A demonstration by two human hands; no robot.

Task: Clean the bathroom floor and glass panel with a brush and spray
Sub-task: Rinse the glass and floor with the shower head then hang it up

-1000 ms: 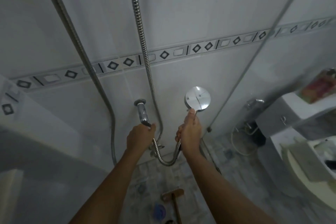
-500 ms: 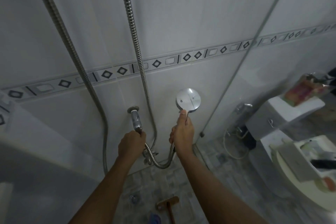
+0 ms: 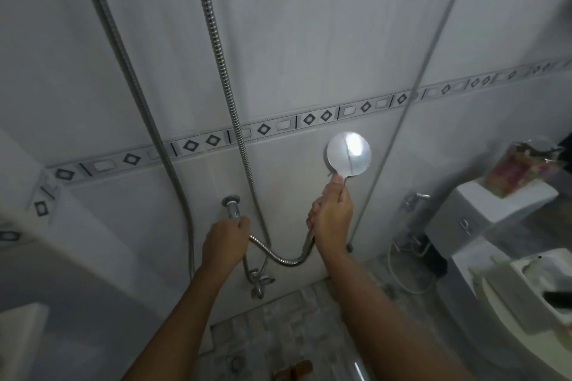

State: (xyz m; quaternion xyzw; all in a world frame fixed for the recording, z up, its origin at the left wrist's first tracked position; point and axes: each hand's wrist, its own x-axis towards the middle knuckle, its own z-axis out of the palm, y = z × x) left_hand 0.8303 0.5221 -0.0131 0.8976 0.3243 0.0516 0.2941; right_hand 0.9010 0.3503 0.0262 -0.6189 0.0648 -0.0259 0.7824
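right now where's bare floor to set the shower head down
Barest patch: the tiled floor between your forearms, bordered by the wall base and tap above and the brush below. To the right it is crowded: a white hose loops on the floor beside the toilet.

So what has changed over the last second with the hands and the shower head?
The right hand has lifted the shower head slightly up and to the right, away from the tap. Nothing was taken hold of or let go. The left hand still grips the tap, and the hose still loops between the hands.
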